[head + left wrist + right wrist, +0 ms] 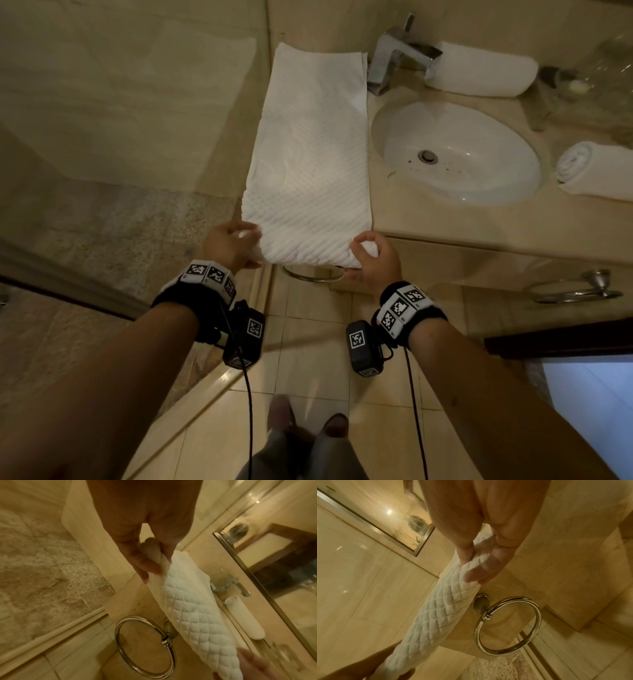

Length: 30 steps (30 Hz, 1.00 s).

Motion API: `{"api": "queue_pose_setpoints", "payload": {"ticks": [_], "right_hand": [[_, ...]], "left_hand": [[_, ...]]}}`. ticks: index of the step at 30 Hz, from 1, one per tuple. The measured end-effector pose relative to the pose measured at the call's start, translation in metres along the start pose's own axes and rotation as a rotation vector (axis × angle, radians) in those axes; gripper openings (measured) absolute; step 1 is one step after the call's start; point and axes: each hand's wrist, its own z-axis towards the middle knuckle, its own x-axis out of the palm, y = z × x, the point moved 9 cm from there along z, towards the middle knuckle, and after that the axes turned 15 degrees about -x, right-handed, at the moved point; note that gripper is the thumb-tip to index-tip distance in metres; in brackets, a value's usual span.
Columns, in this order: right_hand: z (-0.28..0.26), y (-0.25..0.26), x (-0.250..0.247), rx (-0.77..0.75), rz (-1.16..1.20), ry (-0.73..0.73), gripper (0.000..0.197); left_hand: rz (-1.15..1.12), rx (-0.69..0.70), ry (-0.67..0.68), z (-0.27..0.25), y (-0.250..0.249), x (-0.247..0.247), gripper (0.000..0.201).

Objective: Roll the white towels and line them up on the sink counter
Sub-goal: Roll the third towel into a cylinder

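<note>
A long folded white quilted towel [308, 147] lies flat on the beige sink counter [445, 222], left of the basin, its near end curled over the counter's front edge. My left hand [236, 245] grips the near left corner [188, 608], thumb and fingers curled round the fold. My right hand [368, 251] grips the near right corner [443, 615] the same way. One rolled white towel [486, 70] lies behind the faucet. Another rolled towel [596, 171] sits at the right of the basin.
The white oval basin [459, 150] and chrome faucet [394, 58] are right of the flat towel. A chrome towel ring [313, 274] hangs under the counter edge; a second ring [575, 287] is farther right. A glass shower wall [137, 102] borders the left. Toiletries [579, 85] stand at the back right.
</note>
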Motion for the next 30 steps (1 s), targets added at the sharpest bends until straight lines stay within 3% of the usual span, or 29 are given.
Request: {"api": "queue_pose_setpoints", "payload": {"ticks": [3,6,12,15,17,23,30], "right_hand": [[0.002,-0.003,-0.002,0.039,0.029,0.019,0.008],[0.005,-0.004,-0.001,0.131,0.113,0.039,0.009],[0.007,-0.002,0.002,0.229,0.18,0.088,0.054],[0.005,-0.003,0.001,0.218,0.202,0.104,0.055],[0.005,-0.002,0.001,0.212,0.258,0.098,0.05],[0.012,0.002,0.002,0.188,0.319,0.036,0.039],[0.025,0.002,-0.002,0.124,0.07,0.022,0.031]], "left_hand": [[-0.025,-0.001,0.0,-0.001,-0.002,-0.005,0.008],[-0.102,0.008,0.018,-0.006,-0.004,-0.007,0.017],[-0.26,-0.107,0.26,-0.015,0.007,0.01,0.038],[-0.284,-0.119,0.315,-0.014,0.014,0.012,0.058],[-0.295,-0.119,0.331,-0.01,0.017,0.011,0.055],[-0.292,-0.106,0.276,0.001,0.017,0.009,0.012],[-0.193,-0.156,0.069,0.014,0.011,0.0,0.033]]}}
